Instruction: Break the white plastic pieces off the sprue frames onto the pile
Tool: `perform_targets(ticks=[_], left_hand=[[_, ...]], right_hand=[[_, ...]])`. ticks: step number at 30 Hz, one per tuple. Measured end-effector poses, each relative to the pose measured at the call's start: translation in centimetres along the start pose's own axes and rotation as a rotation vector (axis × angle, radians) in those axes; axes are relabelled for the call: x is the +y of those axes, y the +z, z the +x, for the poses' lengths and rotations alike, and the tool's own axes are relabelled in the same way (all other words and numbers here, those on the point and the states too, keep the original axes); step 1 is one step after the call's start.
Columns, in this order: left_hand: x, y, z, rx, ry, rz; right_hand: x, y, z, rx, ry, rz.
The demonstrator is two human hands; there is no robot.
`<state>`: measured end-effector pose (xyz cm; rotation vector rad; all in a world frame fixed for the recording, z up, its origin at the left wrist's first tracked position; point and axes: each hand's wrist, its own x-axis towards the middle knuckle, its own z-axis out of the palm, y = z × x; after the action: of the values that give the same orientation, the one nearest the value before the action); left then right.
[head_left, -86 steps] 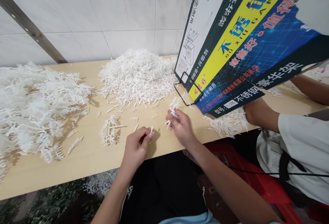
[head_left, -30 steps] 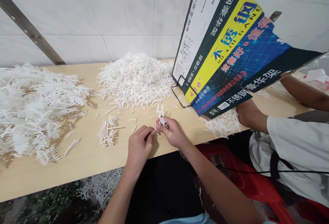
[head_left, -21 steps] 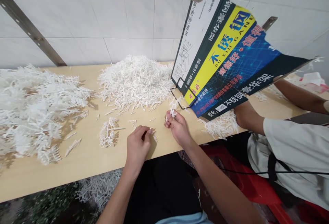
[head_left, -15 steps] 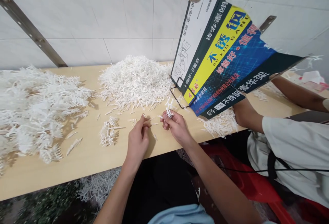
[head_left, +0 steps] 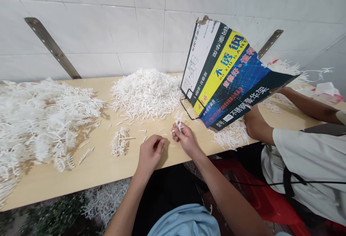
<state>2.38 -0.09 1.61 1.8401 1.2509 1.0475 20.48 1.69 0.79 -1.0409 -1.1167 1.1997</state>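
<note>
My right hand [head_left: 185,138] is closed on a small white branched plastic piece [head_left: 178,120], whose prongs stick up above the fingertips. To its left, my left hand [head_left: 151,153] is curled over the front part of the table, with thumb and index finger close together. Whatever may be between those fingers is hidden. A gap separates the two hands. Loose thin white sticks [head_left: 144,134] lie just beyond the left hand. Further left, a clump of white branched plastic [head_left: 119,142] rests on the tabletop.
A large heap of white sticks [head_left: 147,93] lies near the wall. Tangled white branched pieces [head_left: 48,117] cover the table's left side. A printed cardboard sheet [head_left: 224,77] leans upright in a black wire stand [head_left: 190,108]. Beyond it, a co-worker's arm [head_left: 258,124] reaches over the table [head_left: 100,173].
My left hand has drawn back toward me, and its fingers have curled in. My right hand still holds the branched piece nearly in place. The whole view has shifted slightly.
</note>
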Motion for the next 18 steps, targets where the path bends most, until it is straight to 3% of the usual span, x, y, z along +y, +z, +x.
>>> perform_targets(ticks=[4,9,18], left_hand=[[-0.1,0.4,0.3,0.01,0.029,-0.035],[-0.5,0.6,0.2,-0.058,-0.014,0.029],[0.6,-0.2,0.4,-0.174,0.001,-0.012]], right_hand=[[-1.1,0.5,-0.6,-0.16,-0.034,-0.295],[-2.3,0.8,-1.0,-0.2,-0.1,-0.534],[-1.9,0.3,-0.9,-0.19,-0.091,-0.447]])
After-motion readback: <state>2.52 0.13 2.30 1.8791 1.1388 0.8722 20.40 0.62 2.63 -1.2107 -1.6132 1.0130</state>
